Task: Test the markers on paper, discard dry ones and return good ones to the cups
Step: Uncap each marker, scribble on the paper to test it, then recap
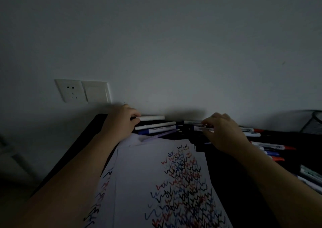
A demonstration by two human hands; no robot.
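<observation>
White paper sheets (139, 172) covered with red, blue and black zigzag test marks lie on a dark table (226, 172). At the far edge by the wall, my left hand (120, 121) grips the end of a white marker (153, 117). More white markers (156, 125) and a pale purple pen (160, 134) lie just below it. My right hand (223, 133) pinches a white marker (200, 128) with curled fingers. Red- and blue-capped markers (271, 147) lie to its right. No cups are visible.
The wall rises right behind the table, with a white socket and switch plate (83, 91) at the left. A dark wire-mesh object (313, 123) stands at the far right. More markers (310, 175) lie at the right edge. The scene is dim.
</observation>
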